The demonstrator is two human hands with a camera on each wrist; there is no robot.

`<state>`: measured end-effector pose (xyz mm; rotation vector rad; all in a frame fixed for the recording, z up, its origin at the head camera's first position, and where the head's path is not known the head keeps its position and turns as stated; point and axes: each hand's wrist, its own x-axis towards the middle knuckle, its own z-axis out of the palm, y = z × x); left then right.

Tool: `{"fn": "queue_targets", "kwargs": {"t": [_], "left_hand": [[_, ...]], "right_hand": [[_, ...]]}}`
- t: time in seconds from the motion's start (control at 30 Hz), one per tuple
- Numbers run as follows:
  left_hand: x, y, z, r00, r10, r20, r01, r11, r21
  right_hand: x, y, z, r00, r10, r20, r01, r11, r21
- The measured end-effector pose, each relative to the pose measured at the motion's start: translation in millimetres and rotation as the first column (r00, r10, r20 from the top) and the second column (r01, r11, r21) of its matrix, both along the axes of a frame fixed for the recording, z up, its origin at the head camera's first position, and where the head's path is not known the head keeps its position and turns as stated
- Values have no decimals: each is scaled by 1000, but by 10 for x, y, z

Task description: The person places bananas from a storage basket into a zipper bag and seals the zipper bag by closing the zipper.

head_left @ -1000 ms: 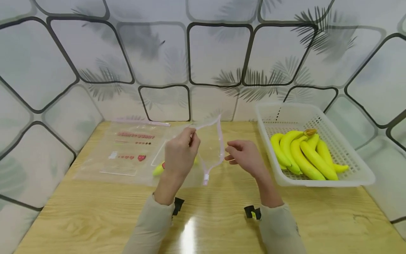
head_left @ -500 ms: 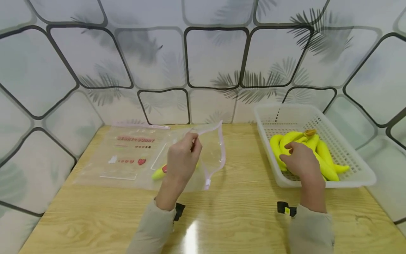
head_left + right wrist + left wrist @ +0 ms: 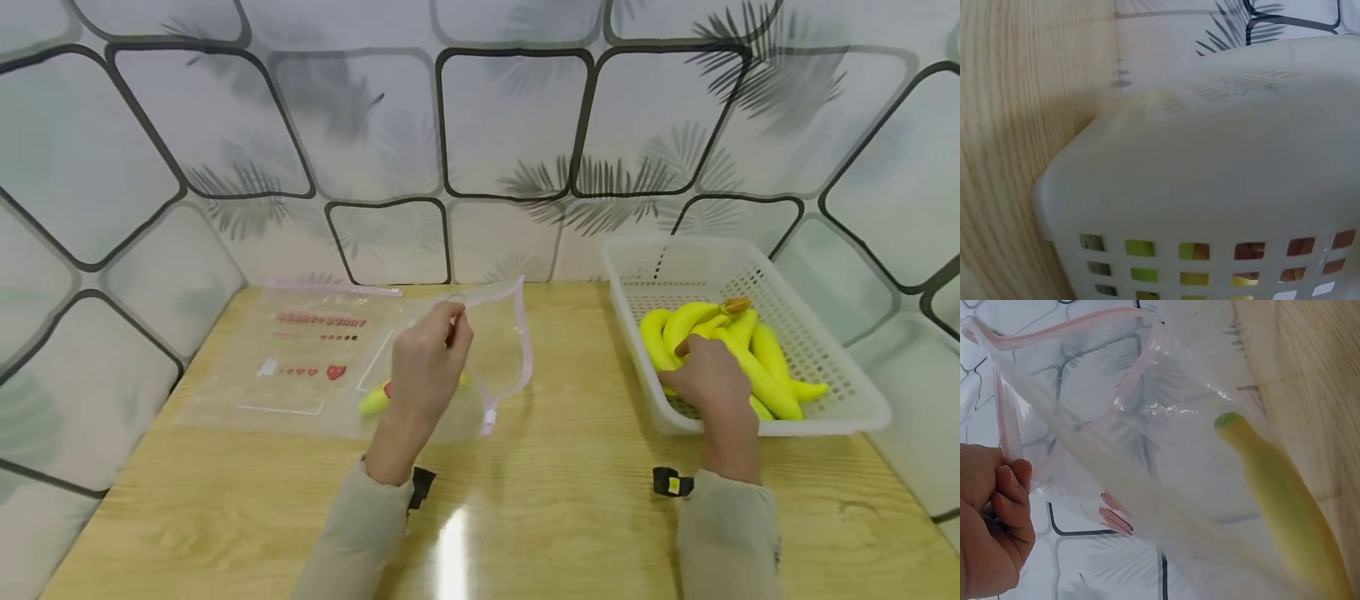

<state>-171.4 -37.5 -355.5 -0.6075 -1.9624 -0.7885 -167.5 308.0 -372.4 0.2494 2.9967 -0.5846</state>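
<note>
In the head view, my left hand [image 3: 429,354] pinches the edge of a clear zip bag [image 3: 502,350] with a pink zip strip, its mouth spread apart. Inside that bag lies a yellow banana [image 3: 1279,494] with a green tip, seen whole-length in the left wrist view. My right hand [image 3: 708,375] is down in a white plastic basket [image 3: 832,429], thumb and fingers at the bananas [image 3: 757,379] on its left side. Through the basket's holes the right wrist view shows bits of fingers and yellow; I cannot tell whether they grip a banana.
A second clear zip bag [image 3: 300,358], printed with red lettering and hearts, lies flat on the wooden table [image 3: 570,500] at the left, overlapped by the held one. A patterned wall covering [image 3: 517,125] stands behind and at both sides.
My right hand has gone from beside the bag's mouth rightward to the basket and then lower among the bananas. My left hand keeps its pinch on the bag.
</note>
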Motion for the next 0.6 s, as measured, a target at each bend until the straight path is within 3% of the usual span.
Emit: {"fn": "queue_targets", "kwargs": {"t": [0.23, 0.43, 0.6], "left_hand": [[-75, 12, 51, 1000, 0, -14, 0, 1000, 16], [-51, 4, -4, 1000, -5, 5, 5, 1000, 27], [-33, -30, 2, 1000, 12, -9, -12, 999, 30]], "right_hand": [[-45, -14, 65, 999, 17, -43, -17, 1000, -2], [14, -16, 10, 998, 40, -45, -41, 999, -5], [34, -13, 25, 999, 10, -36, -12, 999, -52]]}}
